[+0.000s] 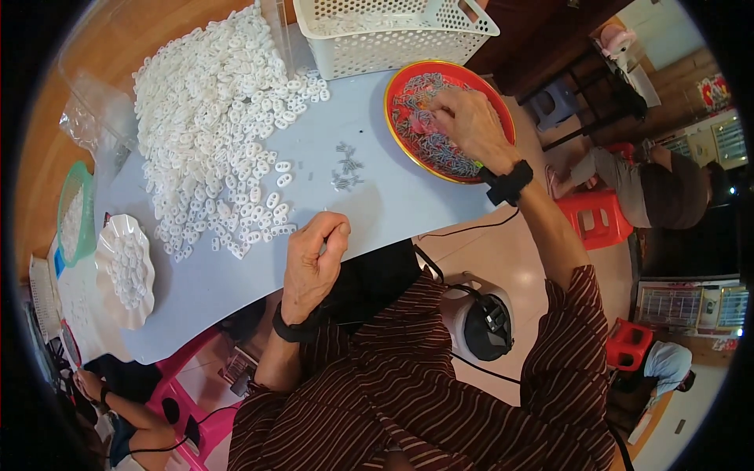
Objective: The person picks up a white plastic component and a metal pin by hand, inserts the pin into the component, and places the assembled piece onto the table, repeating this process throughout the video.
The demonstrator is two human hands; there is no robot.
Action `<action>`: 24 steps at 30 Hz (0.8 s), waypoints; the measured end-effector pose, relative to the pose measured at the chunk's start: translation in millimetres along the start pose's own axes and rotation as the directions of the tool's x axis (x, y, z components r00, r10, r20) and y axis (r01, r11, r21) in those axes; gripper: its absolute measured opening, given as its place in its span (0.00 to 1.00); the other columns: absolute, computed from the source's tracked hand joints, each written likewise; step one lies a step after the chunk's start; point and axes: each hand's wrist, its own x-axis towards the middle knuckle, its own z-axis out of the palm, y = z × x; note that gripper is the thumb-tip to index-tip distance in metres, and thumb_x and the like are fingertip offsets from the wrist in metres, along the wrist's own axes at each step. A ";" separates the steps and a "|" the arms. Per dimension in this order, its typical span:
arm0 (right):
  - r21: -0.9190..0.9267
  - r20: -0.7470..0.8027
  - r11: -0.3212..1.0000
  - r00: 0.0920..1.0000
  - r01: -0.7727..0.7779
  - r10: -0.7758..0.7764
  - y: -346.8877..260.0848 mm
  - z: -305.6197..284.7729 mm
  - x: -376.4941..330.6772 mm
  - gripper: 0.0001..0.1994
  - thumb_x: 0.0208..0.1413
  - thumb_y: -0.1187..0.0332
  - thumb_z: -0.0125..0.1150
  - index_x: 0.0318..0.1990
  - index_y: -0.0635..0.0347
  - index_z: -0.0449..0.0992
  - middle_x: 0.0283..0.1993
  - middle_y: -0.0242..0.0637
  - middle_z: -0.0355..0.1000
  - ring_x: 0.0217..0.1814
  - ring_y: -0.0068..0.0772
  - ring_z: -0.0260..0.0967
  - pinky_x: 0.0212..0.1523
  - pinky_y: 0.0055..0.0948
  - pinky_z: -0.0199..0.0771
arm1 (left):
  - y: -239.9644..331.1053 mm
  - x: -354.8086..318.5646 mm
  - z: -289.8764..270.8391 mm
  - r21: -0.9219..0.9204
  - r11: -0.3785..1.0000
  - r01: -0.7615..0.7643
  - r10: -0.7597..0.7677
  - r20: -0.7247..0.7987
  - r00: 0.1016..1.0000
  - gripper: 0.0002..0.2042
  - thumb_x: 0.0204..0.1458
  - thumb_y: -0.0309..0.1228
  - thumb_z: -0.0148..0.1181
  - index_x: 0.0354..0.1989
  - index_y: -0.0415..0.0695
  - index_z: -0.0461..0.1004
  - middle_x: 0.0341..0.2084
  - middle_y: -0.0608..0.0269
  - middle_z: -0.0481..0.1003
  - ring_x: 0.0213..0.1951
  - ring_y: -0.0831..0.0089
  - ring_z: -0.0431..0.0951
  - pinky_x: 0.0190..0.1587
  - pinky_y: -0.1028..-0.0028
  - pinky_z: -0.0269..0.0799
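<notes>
Heaps of small white oval pieces (208, 118) cover the far-left part of the pale blue worktop (377, 204), and everything else can be placed from that pile. Just at its near edge, the left hand (312, 263) rests curled on the worktop, fingertips pinched together; whether a piece sits between them is too small to tell. Well to the right of the pile, the right hand (470, 124) reaches into a round red tray (408, 78) of small mixed-colour clips, fingers bent down into the contents, and what they grip cannot be made out. Between pile and tray lies a little cluster of grey metal bits (345, 166). Beyond the pile's right side stands a white perforated basket (393, 31). Left of the pile sit a white scalloped dish (126, 271) with more white pieces and a green bowl (75, 212).
</notes>
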 end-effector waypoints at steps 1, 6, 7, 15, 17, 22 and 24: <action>-0.035 0.041 0.999 0.999 0.022 -0.020 4.6 1.3 0.7 0.03 0.48 0.75 0.58 0.30 0.66 0.75 0.28 0.47 0.73 0.30 0.47 0.72 0.31 0.38 0.70 | 0.0 -0.7 -0.5 0.003 1.000 0.008 -0.008 0.000 1.000 0.02 0.53 0.22 0.50 0.31 0.36 0.69 0.21 0.61 0.67 0.22 0.76 0.66 0.26 0.76 0.63; -0.016 0.138 1.000 0.990 0.017 -0.015 8.7 4.1 6.6 0.04 0.45 0.74 0.56 0.24 0.66 0.73 0.25 0.52 0.70 0.30 0.53 0.70 0.33 0.45 0.69 | 1.9 -4.0 -2.6 0.010 0.998 0.060 -0.059 -0.031 0.998 0.02 0.52 0.21 0.51 0.32 0.36 0.69 0.21 0.59 0.69 0.22 0.73 0.68 0.27 0.75 0.64; -0.084 0.197 0.996 0.980 0.010 0.007 3.8 0.0 7.6 0.04 0.44 0.74 0.56 0.23 0.67 0.72 0.24 0.52 0.70 0.29 0.53 0.70 0.33 0.44 0.68 | 2.7 -2.8 -1.4 0.003 0.999 0.043 -0.043 -0.025 0.999 0.02 0.52 0.21 0.51 0.32 0.36 0.69 0.22 0.58 0.69 0.22 0.71 0.68 0.27 0.74 0.64; 0.237 0.066 0.957 0.979 0.170 -0.191 -92.5 17.9 19.6 0.04 0.48 0.73 0.58 0.28 0.64 0.74 0.29 0.46 0.72 0.31 0.50 0.70 0.33 0.41 0.69 | 1.9 -0.8 -3.5 -0.075 0.997 -0.009 0.009 0.010 1.000 0.01 0.52 0.21 0.51 0.31 0.36 0.69 0.21 0.55 0.68 0.22 0.64 0.68 0.26 0.70 0.64; 0.288 0.079 0.927 0.959 0.240 -0.273 -111.6 36.1 25.0 0.03 0.48 0.73 0.57 0.29 0.63 0.74 0.29 0.45 0.71 0.31 0.50 0.70 0.33 0.41 0.70 | -1.1 -2.1 -3.6 -0.075 0.997 -0.032 0.031 -0.010 0.999 0.01 0.52 0.21 0.50 0.31 0.36 0.68 0.21 0.55 0.67 0.21 0.65 0.68 0.25 0.70 0.63; 0.358 0.136 0.845 0.873 0.398 -0.468 -129.0 73.0 33.1 0.05 0.49 0.76 0.58 0.34 0.63 0.75 0.31 0.43 0.72 0.30 0.48 0.70 0.30 0.36 0.69 | -2.1 -1.3 -2.9 -0.094 0.994 -0.063 0.061 -0.026 0.998 0.01 0.52 0.21 0.50 0.30 0.36 0.68 0.20 0.54 0.67 0.21 0.63 0.67 0.25 0.68 0.63; 0.346 0.154 0.859 0.880 0.378 -0.449 -130.8 79.0 37.7 0.05 0.49 0.76 0.58 0.35 0.63 0.75 0.31 0.43 0.72 0.31 0.48 0.70 0.31 0.37 0.69 | -1.7 -1.1 -3.7 -0.084 0.994 -0.072 0.071 -0.017 0.997 0.02 0.51 0.21 0.50 0.31 0.36 0.68 0.21 0.52 0.68 0.22 0.59 0.68 0.26 0.67 0.64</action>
